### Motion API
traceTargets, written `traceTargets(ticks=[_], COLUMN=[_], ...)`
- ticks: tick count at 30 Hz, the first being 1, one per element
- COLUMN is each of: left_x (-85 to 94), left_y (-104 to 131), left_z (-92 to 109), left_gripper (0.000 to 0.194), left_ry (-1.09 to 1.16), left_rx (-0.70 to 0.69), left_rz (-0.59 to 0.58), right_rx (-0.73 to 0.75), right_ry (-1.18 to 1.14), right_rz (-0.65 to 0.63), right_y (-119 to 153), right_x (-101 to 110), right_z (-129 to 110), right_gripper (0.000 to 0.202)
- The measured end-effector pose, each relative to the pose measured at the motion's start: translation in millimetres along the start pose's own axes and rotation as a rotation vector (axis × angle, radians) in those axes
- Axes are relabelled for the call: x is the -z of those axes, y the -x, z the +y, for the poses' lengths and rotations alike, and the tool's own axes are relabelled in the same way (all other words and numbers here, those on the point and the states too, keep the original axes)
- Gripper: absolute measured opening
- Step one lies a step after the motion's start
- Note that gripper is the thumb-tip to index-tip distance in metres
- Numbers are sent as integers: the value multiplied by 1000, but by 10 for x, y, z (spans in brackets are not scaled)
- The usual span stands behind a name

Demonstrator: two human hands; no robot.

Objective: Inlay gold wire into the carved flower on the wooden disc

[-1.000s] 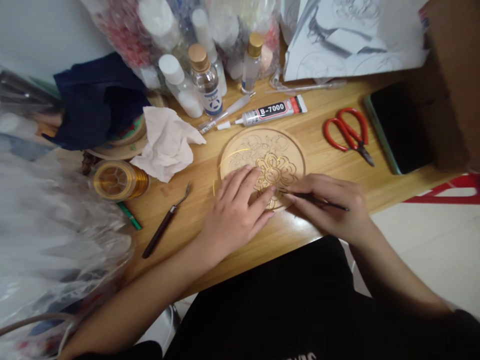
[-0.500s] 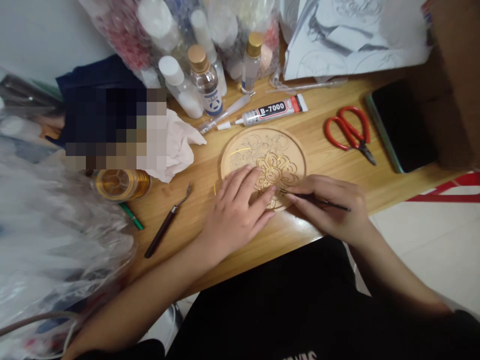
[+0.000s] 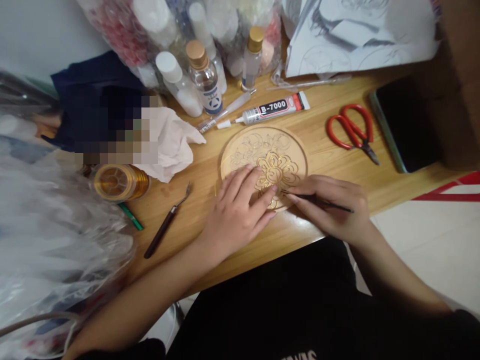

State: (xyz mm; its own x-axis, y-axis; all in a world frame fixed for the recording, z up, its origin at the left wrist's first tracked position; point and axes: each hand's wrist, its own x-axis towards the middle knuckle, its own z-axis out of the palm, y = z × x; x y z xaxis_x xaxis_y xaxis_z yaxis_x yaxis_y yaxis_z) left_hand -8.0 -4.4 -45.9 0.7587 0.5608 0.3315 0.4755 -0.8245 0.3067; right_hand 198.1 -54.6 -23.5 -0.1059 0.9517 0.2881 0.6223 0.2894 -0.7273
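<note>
A round wooden plate (image 3: 243,137) with a raised rim lies on the table, with a drawn flower pattern on it. Gold wire (image 3: 279,160) follows the lines of the large flower. My left hand (image 3: 238,210) lies over the plate's near left part, fingers stretched out and fingertips on the surface; whether wire is under them is hidden. From the right, my right hand (image 3: 333,205) grips thin black tweezers (image 3: 339,206), their tips at the flower's lower edge beside my left fingertips. A fine loose wire runs out left of the plate.
Behind the plate lies a B-7000 glue tube (image 3: 273,110), near bottles (image 3: 210,87) and a pen. Red-handled pliers (image 3: 354,130) and a phone (image 3: 407,130) are at right. At left are a wire spool (image 3: 118,182), a dark-handled tool (image 3: 165,227), crumpled tissue (image 3: 172,145) and plastic bags.
The view has shifted slightly. Both hands keep nearly the same place on the plate, and the tweezers stay at the flower's lower edge. The loose wire's bright glint over the plate has faded.
</note>
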Motion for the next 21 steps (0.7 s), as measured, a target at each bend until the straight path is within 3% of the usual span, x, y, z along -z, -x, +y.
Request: traceTargets(ticks=[21], left_x=[7], left_y=[-10], left_z=[-3], left_gripper=[34], left_ry=[16], left_rx=[-1], left_rz=[-14], right_rx=[24], right_ry=[6], right_rz=[7], right_y=[19], right_x=[-12], right_z=[14], right_gripper=[20])
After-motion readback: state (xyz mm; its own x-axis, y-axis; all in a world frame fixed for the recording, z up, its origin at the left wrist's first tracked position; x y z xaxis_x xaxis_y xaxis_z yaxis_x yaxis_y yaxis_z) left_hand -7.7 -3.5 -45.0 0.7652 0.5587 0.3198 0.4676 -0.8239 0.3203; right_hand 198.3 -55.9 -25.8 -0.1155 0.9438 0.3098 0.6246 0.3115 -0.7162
